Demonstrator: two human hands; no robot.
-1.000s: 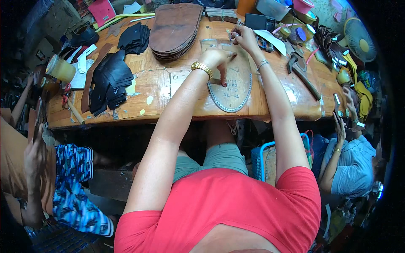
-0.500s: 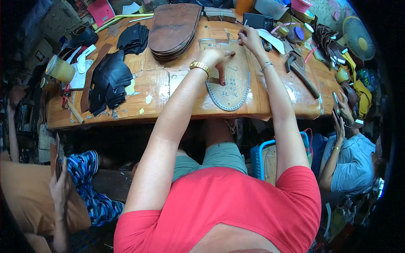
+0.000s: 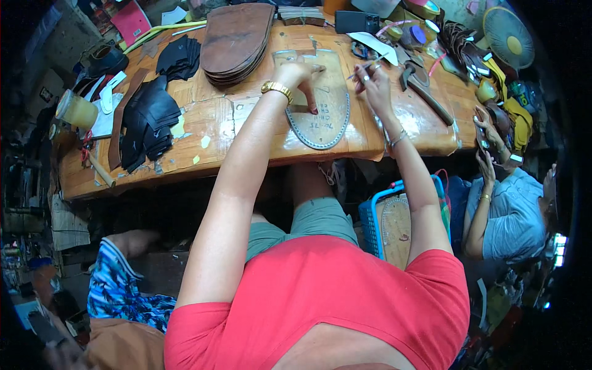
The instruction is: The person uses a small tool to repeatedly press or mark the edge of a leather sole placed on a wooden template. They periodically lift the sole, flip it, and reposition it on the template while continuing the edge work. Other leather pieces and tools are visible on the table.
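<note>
A tan, round-ended template (image 3: 337,86) with a line of small holes along its edge and handwriting on it lies flat on the wooden table (image 3: 234,132). Pressed on its left part is my left hand (image 3: 298,79), thumb and fingers spread. My right hand (image 3: 376,89) is raised to the right of the template, apart from it. Its fingers pinch a slim, pen-like pointed tool (image 3: 377,60), whose exact kind I cannot make out.
Brown rounded leather pieces (image 3: 237,43) are stacked beyond my left hand. Black leather pieces (image 3: 148,120) lie farther left. A hammer (image 3: 430,102) rests right of my right hand, near jars (image 3: 413,37). A blue basket (image 3: 370,225) stands below the table. Co-workers sit on both sides.
My right hand has come back from the template's far end to its right side, still with the slim tool. My left hand stays on the template. The view has shifted slightly.
</note>
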